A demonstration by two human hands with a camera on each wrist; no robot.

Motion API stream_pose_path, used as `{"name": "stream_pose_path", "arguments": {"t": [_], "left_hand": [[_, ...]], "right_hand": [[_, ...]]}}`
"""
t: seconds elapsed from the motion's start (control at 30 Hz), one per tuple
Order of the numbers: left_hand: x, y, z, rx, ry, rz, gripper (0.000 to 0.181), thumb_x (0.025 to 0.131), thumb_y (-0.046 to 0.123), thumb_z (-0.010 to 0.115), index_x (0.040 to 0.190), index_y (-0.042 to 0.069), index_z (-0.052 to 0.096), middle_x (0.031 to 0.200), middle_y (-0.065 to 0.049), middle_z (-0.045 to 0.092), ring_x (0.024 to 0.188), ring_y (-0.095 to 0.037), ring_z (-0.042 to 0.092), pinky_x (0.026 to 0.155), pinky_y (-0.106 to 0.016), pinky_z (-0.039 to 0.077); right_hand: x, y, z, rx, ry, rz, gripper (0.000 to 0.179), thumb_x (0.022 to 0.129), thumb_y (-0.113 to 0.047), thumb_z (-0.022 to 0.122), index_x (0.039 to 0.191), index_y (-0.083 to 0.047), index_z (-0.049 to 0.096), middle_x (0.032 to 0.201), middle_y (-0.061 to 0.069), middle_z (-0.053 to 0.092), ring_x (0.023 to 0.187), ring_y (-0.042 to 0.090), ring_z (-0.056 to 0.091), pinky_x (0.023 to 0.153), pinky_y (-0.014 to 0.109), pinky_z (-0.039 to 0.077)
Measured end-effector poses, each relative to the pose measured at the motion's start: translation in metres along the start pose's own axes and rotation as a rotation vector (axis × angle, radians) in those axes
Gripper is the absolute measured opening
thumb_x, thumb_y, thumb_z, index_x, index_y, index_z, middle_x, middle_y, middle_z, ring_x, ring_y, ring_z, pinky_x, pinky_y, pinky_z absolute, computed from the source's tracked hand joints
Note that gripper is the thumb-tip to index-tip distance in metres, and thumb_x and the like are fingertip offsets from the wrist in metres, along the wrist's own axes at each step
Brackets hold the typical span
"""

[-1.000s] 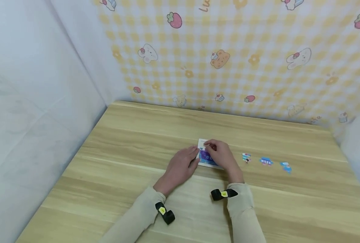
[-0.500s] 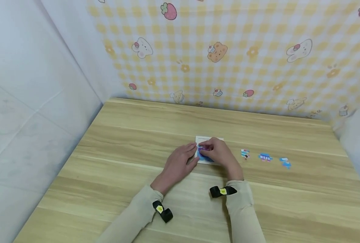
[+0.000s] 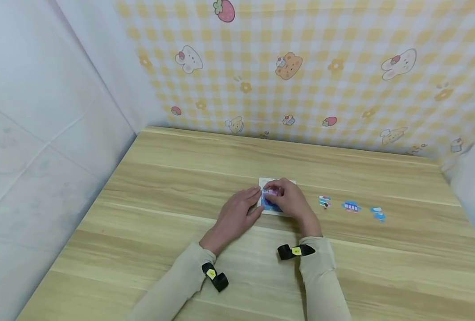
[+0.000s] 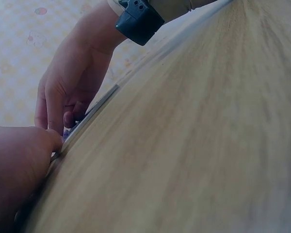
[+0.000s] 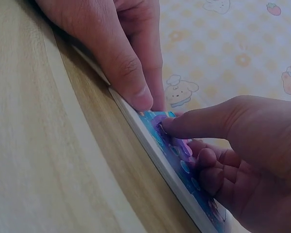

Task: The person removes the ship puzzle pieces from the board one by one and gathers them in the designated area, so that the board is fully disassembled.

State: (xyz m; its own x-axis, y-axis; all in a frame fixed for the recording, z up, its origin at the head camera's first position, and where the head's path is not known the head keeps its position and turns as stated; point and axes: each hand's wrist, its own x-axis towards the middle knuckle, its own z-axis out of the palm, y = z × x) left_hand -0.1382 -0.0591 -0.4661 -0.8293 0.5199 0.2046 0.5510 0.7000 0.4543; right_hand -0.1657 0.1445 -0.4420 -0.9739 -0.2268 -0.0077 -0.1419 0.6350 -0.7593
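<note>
A small jigsaw puzzle (image 3: 263, 181) in a white frame lies flat on the table, its picture blue and purple. My left hand (image 3: 239, 211) rests at the frame's left edge, fingers fairly straight and thumb near the lower left corner. Over the puzzle, my right hand (image 3: 292, 201) pinches a purple-pink puzzle piece (image 5: 183, 146) between thumb and fingers. In the right wrist view the thumb presses on its purple part, low against the blue picture. Part of the puzzle is hidden under the right hand. The left wrist view shows the frame only edge-on.
Three loose pieces lie in a row right of the puzzle: a striped one (image 3: 324, 202), a blue one with white windows (image 3: 351, 206) and a blue-and-white one (image 3: 378, 214). A yellow checked cloth (image 3: 257, 67) hangs behind the wooden table (image 3: 149, 200).
My right hand has moved from the puzzle's upper part slightly down and left, onto the purple area. The left hand stays at the frame's edge. The head view has shifted a little.
</note>
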Motion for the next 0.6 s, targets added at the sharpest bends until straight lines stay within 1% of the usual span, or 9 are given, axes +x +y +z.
{"name": "stream_pose_path", "arguments": {"t": [0.17, 0.37, 0.47, 0.6], "left_hand": [[0.0005, 0.0009, -0.0007, -0.015, -0.001, -0.005, 0.052, 0.107, 0.035, 0.057, 0.147, 0.002, 0.054, 0.156, -0.008, 0.049, 0.146, -0.024, 0.045, 0.123, -0.04, 0.031], [0.0014, 0.0005, -0.0006, -0.019, -0.004, -0.01, 0.053, 0.107, 0.035, 0.057, 0.147, 0.002, 0.054, 0.156, -0.008, 0.049, 0.146, -0.024, 0.045, 0.124, -0.039, 0.03], [0.0019, 0.0004, -0.0004, -0.018, -0.005, -0.011, 0.053, 0.107, 0.036, 0.058, 0.147, 0.002, 0.054, 0.156, -0.008, 0.05, 0.145, -0.024, 0.046, 0.124, -0.039, 0.03], [0.0017, 0.0008, -0.0008, -0.018, 0.002, -0.011, 0.052, 0.106, 0.034, 0.059, 0.147, 0.001, 0.055, 0.155, -0.009, 0.051, 0.144, -0.025, 0.048, 0.123, -0.039, 0.032]], "right_hand": [[0.0001, 0.0001, -0.0001, 0.014, 0.0, 0.018, 0.018, 0.094, -0.012, 0.076, 0.112, -0.007, 0.075, 0.086, 0.007, 0.053, 0.078, 0.022, 0.048, 0.069, 0.034, 0.039], [0.0011, 0.0005, -0.0008, 0.026, -0.002, 0.006, 0.017, 0.094, -0.01, 0.076, 0.111, -0.006, 0.073, 0.082, 0.005, 0.052, 0.075, 0.02, 0.047, 0.068, 0.033, 0.038], [0.0003, 0.0011, -0.0022, 0.06, -0.02, 0.012, 0.016, 0.095, -0.01, 0.075, 0.11, -0.004, 0.073, 0.082, 0.005, 0.055, 0.075, 0.019, 0.049, 0.068, 0.031, 0.041], [-0.001, 0.003, -0.0047, 0.121, -0.048, 0.012, 0.012, 0.097, -0.008, 0.072, 0.106, 0.0, 0.074, 0.087, 0.006, 0.062, 0.077, 0.017, 0.053, 0.07, 0.026, 0.046]]}}
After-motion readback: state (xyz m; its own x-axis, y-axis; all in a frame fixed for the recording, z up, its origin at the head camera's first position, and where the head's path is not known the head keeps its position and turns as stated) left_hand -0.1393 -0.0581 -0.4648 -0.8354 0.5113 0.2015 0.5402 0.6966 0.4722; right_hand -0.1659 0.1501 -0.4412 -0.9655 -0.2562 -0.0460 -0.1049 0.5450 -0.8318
